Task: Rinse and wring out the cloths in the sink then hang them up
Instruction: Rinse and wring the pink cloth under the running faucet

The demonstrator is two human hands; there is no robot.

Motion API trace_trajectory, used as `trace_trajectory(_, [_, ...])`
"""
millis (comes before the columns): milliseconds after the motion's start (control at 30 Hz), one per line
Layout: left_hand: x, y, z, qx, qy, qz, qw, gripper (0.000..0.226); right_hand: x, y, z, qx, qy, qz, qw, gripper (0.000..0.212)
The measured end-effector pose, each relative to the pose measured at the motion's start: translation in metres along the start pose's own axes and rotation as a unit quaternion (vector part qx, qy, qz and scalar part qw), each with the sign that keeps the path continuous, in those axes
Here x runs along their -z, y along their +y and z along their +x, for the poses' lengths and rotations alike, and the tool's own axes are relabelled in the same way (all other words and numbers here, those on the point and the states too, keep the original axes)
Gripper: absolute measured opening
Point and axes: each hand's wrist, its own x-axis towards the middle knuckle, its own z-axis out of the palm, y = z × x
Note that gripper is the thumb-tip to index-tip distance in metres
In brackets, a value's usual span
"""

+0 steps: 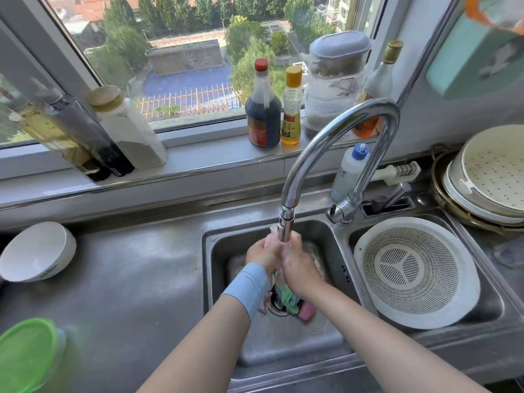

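Both hands are together over the steel sink (224,282), right under the faucet spout (285,226). My left hand (262,255), with a blue wristband, and my right hand (297,265) grip a bunched cloth between them. The cloth is pale pink at the top (270,239). A green part (287,296) hangs below my palms toward the drain (276,306). A pink cloth piece (306,310) lies on the sink floor near the drain. My hands hide most of the cloth.
A white colander (415,272) fills the right basin. Stacked strainer bowls (490,177) stand at the far right. Bottles (263,109) and a dish soap bottle (350,171) line the window sill. A white bowl (35,252) and a green-lidded container (27,355) sit on the left counter.
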Motion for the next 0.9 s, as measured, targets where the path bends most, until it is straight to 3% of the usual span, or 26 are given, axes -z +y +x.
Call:
trace_trajectory(133, [0.002,0.007,0.006,0.068,0.087,0.058,0.992,0.053,0.006,-0.001,0.012,-0.040,0.012,0.079,0.996,0.025])
trace_trajectory(233, [0.001,0.008,0.009,0.037,0.068,0.207,0.975,0.062,0.012,0.002,0.017,-0.084,0.059,0.097,0.990,0.021])
trace_trajectory(267, [-0.001,0.008,0.007,0.020,0.037,0.214,0.976,0.057,0.014,0.004,0.018,-0.110,0.074,0.096,0.986,0.030])
trace_trajectory(333, [-0.007,0.005,0.001,0.020,-0.043,0.140,0.989,0.039,0.017,0.004,0.020,-0.154,0.086,0.088,0.980,0.046])
trace_trajectory(400, [-0.009,0.001,-0.002,0.010,-0.088,0.062,0.994,0.038,0.014,0.003,0.021,-0.155,0.073,0.097,0.980,0.038])
trace_trajectory(500, [-0.004,-0.005,0.001,-0.034,-0.031,0.040,0.998,0.019,0.005,-0.002,0.016,-0.124,0.060,0.110,0.984,0.035])
trace_trajectory(600, [0.001,-0.009,0.006,-0.040,0.024,-0.004,0.999,0.019,0.002,-0.005,0.005,-0.047,0.039,-0.075,0.995,0.023])
trace_trajectory(667, [0.004,-0.009,0.008,-0.019,0.020,-0.061,0.998,0.020,-0.001,-0.007,-0.003,0.013,0.014,-0.184,0.983,0.032])
trace_trajectory(767, [0.006,-0.004,0.010,0.031,-0.027,-0.157,0.987,0.030,-0.005,-0.014,-0.008,0.066,0.008,-0.215,0.974,0.041])
trace_trajectory(833, [0.001,-0.005,0.002,0.047,-0.062,-0.207,0.975,0.030,-0.003,-0.013,0.002,0.045,0.006,-0.243,0.969,0.048])
trace_trajectory(900, [-0.008,-0.012,-0.009,0.021,-0.087,-0.117,0.989,0.027,0.010,-0.007,0.017,-0.051,0.043,-0.223,0.972,0.054])
